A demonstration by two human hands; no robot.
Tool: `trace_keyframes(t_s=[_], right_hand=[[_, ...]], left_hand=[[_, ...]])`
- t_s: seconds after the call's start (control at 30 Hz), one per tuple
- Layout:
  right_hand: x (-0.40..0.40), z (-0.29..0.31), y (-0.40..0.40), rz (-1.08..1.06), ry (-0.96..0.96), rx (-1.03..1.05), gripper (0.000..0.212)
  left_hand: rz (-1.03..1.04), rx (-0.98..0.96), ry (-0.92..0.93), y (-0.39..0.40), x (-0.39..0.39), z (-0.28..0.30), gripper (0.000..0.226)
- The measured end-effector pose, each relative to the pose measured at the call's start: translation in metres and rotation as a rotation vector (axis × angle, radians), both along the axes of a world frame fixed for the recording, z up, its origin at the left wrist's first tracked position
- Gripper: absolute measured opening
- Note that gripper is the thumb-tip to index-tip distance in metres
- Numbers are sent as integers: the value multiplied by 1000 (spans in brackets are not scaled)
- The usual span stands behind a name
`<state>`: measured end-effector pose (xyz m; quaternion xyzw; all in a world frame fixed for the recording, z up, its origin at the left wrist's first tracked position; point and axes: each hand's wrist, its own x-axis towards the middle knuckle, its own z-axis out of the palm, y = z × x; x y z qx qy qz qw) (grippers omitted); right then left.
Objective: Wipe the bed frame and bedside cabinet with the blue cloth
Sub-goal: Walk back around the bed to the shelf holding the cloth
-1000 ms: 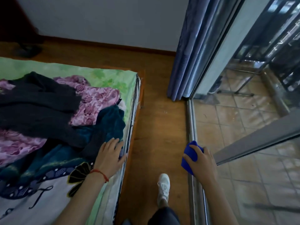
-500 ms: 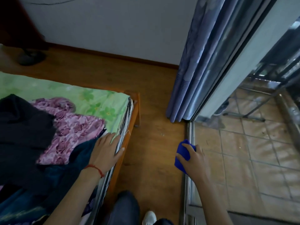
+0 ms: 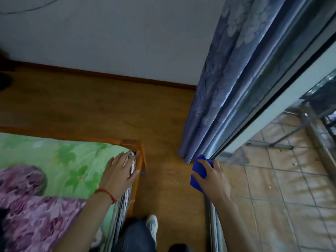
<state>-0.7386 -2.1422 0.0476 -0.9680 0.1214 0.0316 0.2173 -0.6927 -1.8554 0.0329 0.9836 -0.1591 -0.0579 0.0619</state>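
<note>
blue cloth [image 3: 198, 174] bunched, right hand [image 3: 213, 180] grip clamped | left hand [image 3: 119, 172] flat, fingers apart, wooden bed frame [image 3: 141, 157] corner

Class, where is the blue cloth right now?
Head view, right of centre: the blue cloth is bunched in the right hand, just below the curtain's hem, across the wooden floor from the bed frame.

Wooden floor [image 3: 91, 110], blue curtain [image 3: 223, 84]
</note>
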Motion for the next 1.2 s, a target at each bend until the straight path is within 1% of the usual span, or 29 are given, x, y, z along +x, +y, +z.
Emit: trace_keyframes(t_s=[0.1,0.23,0.33,0.4,0.6,0.77,0.9,1.0,1.1,1.2], right_hand=[[58,9,4,24,-37,-24,44],[124,14,3,84,-34,-73,49],[175,13,3,134,-7,-92,50],[210,9,2,173,-35,-97,49],[321,3,-10,331,-46,-142,46],[413,10,-20,437,42,-172,51],[473,12,-13,479,51,-153,51],[514,9,-3,499,65,-155,50],[555,6,8,515,89,-157,50],[604,0,26,514,99,-167,50]], left_hand=[[11,-23,-10,2,62,7,48],[32,-62,-49,-1,122,9,41],[32,-46,-53,-5,161,2,42],[48,-19,-51,-10,188,-3,41],[208,-1,-20,-26,268,-3,46],[273,-30,-3,-30,331,0,44],[313,-37,-16,-25,374,2,45],[362,-45,36,-19,409,1,52],[400,-13,56,-6,450,-6,57],[441,-39,45,14,499,-15,57]])
